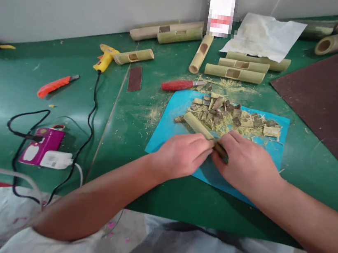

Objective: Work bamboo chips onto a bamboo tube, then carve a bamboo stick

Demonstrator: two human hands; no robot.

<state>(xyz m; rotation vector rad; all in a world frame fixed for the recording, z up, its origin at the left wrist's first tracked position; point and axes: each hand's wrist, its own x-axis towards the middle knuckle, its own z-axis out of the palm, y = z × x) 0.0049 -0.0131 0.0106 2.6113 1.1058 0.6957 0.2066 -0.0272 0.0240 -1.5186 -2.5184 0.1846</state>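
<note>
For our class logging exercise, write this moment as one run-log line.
left hand: gripping bamboo tube; right hand: gripping same tube; tube: over blue sheet; scraps: on sheet; red-handled tool: on green table, unheld

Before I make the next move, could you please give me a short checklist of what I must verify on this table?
1. Bamboo piece held: ok, left hand and right hand are both on it.
2. Dark part between the hands identified: cannot tell, partly hidden.
3. Blue sheet free of scraps: not ok, many lie beyond the hands.
4. Red-handled knife away from hands: ok, it lies near the sheet's far-left corner.
5. Yellow glue gun cool: cannot tell from one picture.
</note>
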